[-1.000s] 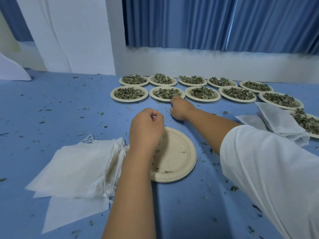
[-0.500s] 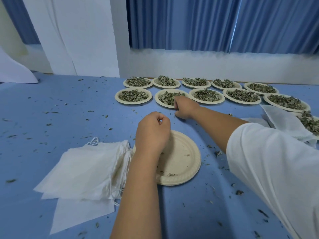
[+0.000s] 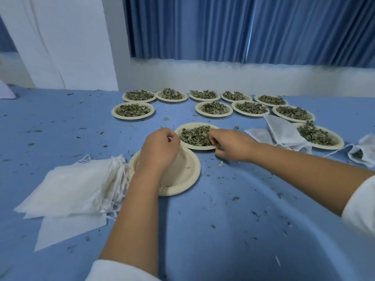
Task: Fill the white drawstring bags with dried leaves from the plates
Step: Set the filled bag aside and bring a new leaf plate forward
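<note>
A paper plate (image 3: 192, 124) heaped with dried leaves (image 3: 193, 136) sits just beyond an empty paper plate (image 3: 187, 174) in front of me. My right hand (image 3: 231, 145) grips the full plate by its right rim, thumb over the leaves. Above the empty plate's far left edge hovers my left hand (image 3: 160, 149), fingers curled into a loose fist with nothing seen in it. A stack of flat white drawstring bags (image 3: 75, 187) lies left of the empty plate.
Several more plates of dried leaves (image 3: 214, 108) stand in two rows at the back of the blue table (image 3: 223, 220). White bags (image 3: 284, 132) lie at the right, with one partly filled bag (image 3: 363, 152) at the edge. Leaf crumbs are scattered everywhere.
My right hand has pulled one plate of leaves out of the near row toward me, leaving it beside the empty plate. The left hand stayed over the empty plate.
</note>
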Demonstrator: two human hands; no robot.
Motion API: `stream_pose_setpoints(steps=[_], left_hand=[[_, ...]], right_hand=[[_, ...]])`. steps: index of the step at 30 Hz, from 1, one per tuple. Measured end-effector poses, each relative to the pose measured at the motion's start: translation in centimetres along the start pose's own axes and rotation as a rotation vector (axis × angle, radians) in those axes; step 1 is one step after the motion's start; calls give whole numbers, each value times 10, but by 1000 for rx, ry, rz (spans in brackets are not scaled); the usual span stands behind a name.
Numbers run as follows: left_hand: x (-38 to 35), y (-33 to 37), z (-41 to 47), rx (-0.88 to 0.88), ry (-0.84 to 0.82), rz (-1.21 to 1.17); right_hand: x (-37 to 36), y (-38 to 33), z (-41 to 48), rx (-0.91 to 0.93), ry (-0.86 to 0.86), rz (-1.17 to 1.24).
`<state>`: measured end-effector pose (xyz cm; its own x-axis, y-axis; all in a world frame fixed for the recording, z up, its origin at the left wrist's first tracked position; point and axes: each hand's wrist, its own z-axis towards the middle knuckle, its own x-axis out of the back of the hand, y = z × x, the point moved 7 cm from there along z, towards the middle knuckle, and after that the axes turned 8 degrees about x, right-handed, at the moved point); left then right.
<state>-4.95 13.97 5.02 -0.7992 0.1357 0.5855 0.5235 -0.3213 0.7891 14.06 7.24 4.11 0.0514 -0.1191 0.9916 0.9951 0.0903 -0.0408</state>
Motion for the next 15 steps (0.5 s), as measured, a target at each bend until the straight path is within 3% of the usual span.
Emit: stream_pose_setpoints(steps=[10,15], left_hand=[[-41,13,-43,-16,-436,476],[-37,15,-36,-72,-351,608]], right_hand=[[11,2,-80,15,-20,19],[10,1,-86,48,-21,-15]])
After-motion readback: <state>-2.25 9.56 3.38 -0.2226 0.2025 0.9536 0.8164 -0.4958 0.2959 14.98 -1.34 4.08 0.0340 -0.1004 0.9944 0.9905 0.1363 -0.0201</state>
